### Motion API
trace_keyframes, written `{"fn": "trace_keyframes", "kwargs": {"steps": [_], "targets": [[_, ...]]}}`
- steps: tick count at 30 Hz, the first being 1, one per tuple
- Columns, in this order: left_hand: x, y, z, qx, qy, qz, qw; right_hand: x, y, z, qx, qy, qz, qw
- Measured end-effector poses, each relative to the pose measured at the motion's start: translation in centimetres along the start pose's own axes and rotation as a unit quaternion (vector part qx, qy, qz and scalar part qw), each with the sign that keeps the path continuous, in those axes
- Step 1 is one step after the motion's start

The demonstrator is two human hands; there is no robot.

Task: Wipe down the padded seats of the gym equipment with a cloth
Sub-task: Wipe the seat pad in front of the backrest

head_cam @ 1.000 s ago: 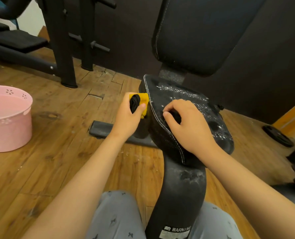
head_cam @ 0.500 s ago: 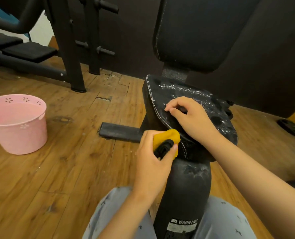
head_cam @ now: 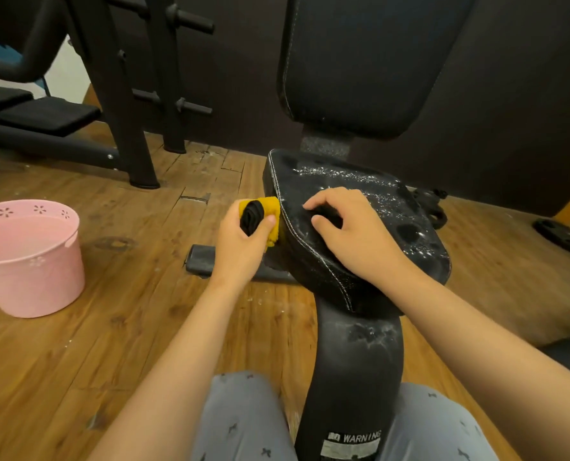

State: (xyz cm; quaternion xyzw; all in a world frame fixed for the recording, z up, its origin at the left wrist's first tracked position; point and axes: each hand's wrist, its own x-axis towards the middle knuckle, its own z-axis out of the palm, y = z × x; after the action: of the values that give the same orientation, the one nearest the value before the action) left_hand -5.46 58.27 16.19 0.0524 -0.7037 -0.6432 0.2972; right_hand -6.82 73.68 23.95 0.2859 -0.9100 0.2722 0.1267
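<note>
The black padded seat sits in front of me, its top speckled with white foam and droplets. My left hand grips a bunched yellow and black cloth and presses it against the seat's left side edge. Resting on top of the seat, my right hand has its fingers bent and fingertips on the padding, holding nothing. The black padded backrest stands upright behind the seat.
A pink bucket stands on the wooden floor at the left. Black rack posts and a low bench fill the back left. The seat's post rises between my knees. A weight plate lies at the right.
My left hand carried the cloth from the seat's left side down to its front edge, then back up to the left side. My right hand stayed on the seat.
</note>
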Motion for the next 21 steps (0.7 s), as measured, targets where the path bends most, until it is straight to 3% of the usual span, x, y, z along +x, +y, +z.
{"fn": "trace_keyframes", "kwargs": {"steps": [5, 13, 21], "targets": [[4.2, -1.5, 0.6, 0.003, -0.010, -0.003, 1.000, 0.0, -0.2, 0.3, -0.099, 0.005, 0.015, 0.995], [11.1, -3.7, 2.2, -0.007, -0.002, -0.061, 0.998, 0.0, -0.4, 0.3, -0.120, 0.006, 0.024, 0.992], [11.4, -5.5, -0.6, -0.042, -0.121, -0.011, 0.992, -0.1, -0.6, 0.4, -0.126, 0.002, 0.026, 0.992]]}}
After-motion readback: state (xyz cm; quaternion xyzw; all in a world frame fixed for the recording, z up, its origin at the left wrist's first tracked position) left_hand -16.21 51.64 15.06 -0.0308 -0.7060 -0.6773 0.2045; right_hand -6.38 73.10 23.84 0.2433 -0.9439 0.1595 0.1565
